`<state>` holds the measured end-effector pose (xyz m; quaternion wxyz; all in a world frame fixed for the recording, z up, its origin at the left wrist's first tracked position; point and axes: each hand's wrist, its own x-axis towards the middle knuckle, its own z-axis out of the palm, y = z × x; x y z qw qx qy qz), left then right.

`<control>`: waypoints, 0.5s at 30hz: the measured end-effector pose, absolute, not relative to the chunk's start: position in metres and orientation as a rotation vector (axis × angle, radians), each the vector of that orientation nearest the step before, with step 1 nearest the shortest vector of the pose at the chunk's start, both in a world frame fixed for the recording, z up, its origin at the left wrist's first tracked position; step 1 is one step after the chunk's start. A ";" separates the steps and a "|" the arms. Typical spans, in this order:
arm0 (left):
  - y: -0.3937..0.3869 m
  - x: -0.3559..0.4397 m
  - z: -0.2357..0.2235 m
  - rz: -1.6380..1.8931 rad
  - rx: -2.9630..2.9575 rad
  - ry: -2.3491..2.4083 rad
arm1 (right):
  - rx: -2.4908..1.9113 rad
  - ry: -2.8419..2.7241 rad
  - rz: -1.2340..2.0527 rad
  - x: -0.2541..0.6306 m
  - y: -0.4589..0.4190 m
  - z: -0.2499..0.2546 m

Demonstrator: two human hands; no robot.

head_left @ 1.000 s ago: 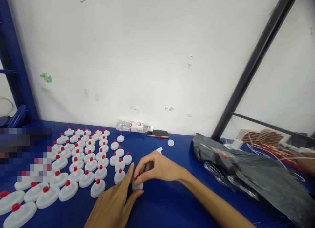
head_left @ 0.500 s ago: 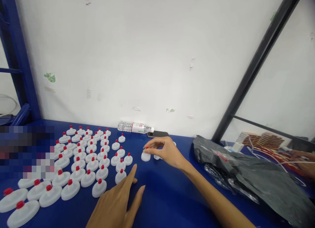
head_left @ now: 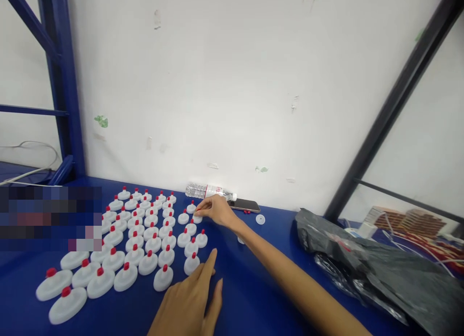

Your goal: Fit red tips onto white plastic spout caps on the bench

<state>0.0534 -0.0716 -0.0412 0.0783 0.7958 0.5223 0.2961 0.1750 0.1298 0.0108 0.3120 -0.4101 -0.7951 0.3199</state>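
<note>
My right hand (head_left: 219, 211) pinches a white round cap with a red tip (head_left: 197, 218) at the back of the nearest group of such caps. Its thumb and fingers are closed at the tip. My left hand (head_left: 186, 297) rests low in the middle with its fingers stretched out and nothing in them. Just beyond its fingertips stands another red-tipped cap (head_left: 192, 265). Many more stand in uneven rows to the left, tips up. A flat white disc (head_left: 260, 219) lies right of my right hand, and a second white piece (head_left: 240, 240) is partly hidden by my forearm.
Against the wall a clear bottle (head_left: 208, 191) lies on its side beside a phone (head_left: 246, 205). Small red pieces (head_left: 247, 211) sit in front of the phone. A dark grey plastic bag (head_left: 377, 263) covers the blue table's right side. A blurred patch (head_left: 47, 220) hides the far left.
My right hand has moved left with the red-tipped cap, bringing it among the nearest group. The white disc and red pieces have come into sight. The view has shifted slightly; my left hand stays open.
</note>
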 end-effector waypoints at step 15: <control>-0.068 0.051 -0.047 0.952 2.446 1.548 | -1.237 -2.223 0.574 0.201 0.116 0.045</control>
